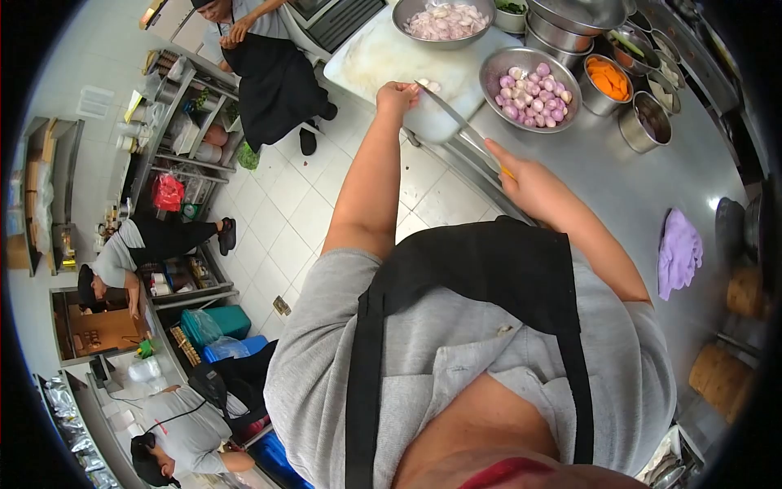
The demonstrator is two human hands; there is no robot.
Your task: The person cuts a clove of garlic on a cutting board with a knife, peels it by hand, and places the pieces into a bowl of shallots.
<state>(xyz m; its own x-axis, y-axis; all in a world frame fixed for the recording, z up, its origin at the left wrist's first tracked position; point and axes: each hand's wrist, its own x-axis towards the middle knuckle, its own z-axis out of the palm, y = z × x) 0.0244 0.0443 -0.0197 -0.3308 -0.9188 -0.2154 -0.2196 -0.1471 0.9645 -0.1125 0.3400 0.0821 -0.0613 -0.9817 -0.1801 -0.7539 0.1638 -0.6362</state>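
My right hand point(528, 181) is closed around the yellow handle of a kitchen knife point(453, 119). The long blade points up and left across the edge of the white cutting board point(366, 61). Beside the blade's tip, my left hand point(397, 98) is over the board with its fingers curled together; what they pinch, if anything, is too small to make out. Pale shallot pieces point(432, 85) lie on the board just past the tip. A steel bowl point(489, 81) of whole peeled purple shallots point(533, 96) stands right of the board. Behind it, another bowl point(399, 16) holds sliced shallots point(446, 21).
Orange cut pieces point(609, 80) fill a steel pot, next to a smaller metal pot point(645, 122). A purple cloth point(680, 253) lies on the steel counter point(603, 179). One co-worker point(261, 73) stands across the aisle; two more people point(195, 420) work by the left shelves.
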